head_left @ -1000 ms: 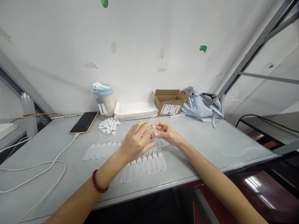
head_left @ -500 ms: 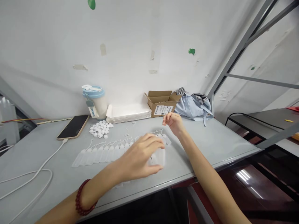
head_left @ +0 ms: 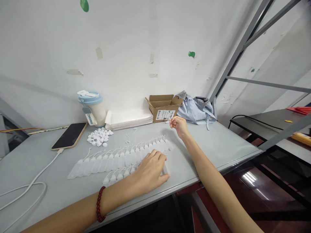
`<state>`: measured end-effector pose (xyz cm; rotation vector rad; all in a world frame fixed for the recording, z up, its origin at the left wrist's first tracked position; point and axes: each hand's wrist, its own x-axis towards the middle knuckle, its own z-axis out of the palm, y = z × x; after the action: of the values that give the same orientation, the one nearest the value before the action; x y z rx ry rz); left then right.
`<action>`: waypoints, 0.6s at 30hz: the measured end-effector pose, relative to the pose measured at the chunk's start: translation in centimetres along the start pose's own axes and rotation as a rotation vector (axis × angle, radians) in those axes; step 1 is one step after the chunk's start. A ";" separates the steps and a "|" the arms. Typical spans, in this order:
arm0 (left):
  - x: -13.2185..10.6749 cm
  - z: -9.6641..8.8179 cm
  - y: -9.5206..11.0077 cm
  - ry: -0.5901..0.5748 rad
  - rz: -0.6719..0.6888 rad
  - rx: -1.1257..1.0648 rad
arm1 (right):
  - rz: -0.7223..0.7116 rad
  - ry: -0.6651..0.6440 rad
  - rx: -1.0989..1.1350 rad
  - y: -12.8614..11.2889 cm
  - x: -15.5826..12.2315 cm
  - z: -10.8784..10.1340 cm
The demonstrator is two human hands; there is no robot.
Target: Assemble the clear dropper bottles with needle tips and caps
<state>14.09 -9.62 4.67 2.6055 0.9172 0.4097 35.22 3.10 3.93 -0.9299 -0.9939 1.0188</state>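
LEFT HAND (head_left: 150, 171): palm down, fingers loosely curved over the right end of the short bottle row (head_left: 116, 175), just in front of the long bottle row (head_left: 121, 158); grip cannot be told | RIGHT HAND (head_left: 179, 124): loose fist beyond the long row's right end; contents cannot be told | CAP PILE (head_left: 98, 137): behind the long row, left | CARDBOARD BOX (head_left: 162, 106): well behind, right

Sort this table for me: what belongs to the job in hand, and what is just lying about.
In hand: near row of clear bottles under the left hand; far row of bottles; pile of white caps; right hand, closed.
Lying about: phone, cable, lidded cup, stack of white sheets, cardboard box, blue bag.
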 end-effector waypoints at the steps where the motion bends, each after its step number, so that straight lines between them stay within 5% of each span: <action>1: 0.0 0.1 0.0 -0.006 -0.008 0.033 | 0.001 -0.001 -0.004 0.0 0.0 0.0; 18: -1.4 0.5 -0.4 0.046 -0.010 0.173 | -0.019 0.026 -0.128 0.5 0.0 0.0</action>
<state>13.06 -10.34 3.83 2.7564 1.0229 0.4059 35.08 3.27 3.50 -1.0344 -1.0533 0.9338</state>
